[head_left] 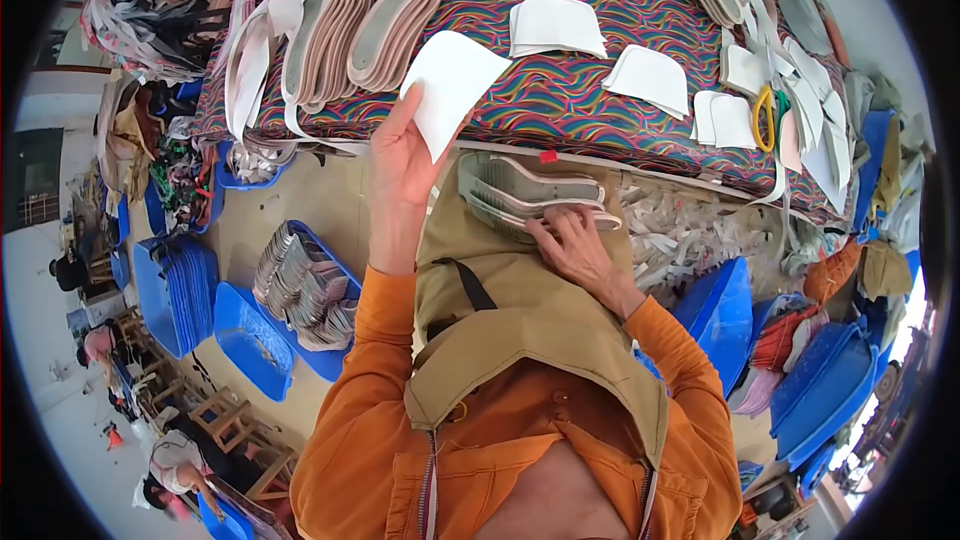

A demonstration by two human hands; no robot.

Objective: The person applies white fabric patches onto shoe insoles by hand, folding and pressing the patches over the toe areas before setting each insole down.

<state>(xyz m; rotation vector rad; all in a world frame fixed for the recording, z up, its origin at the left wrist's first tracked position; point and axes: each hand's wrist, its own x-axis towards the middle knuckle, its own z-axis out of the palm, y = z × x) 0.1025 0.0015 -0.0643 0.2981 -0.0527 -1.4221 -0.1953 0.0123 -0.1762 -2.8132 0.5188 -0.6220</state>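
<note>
My left hand [400, 155] is closed on a white rounded sheet piece [455, 85], thumb on top, held up before the table edge. My right hand [580, 252] rests on my lap, its curled fingers gripping the front edge of grey-and-pink shoe insoles [525, 178]. These insoles lie across the khaki apron [500, 270] covering my legs. On the patterned table ahead lie stacks of similar white pieces [555, 25], with a smaller stack [648, 78] to the right. Long rows of overlapping insoles [335, 35] lie at the table's left.
Yellow-handled scissors [764, 120] lie among white pieces at the right of the patterned table [480, 105]. Blue bins [250, 335] stand on the floor at left, one holding insoles [305, 285]. More blue bins [820, 390] and scrap strips [690, 225] are at right. Other people sit at far left.
</note>
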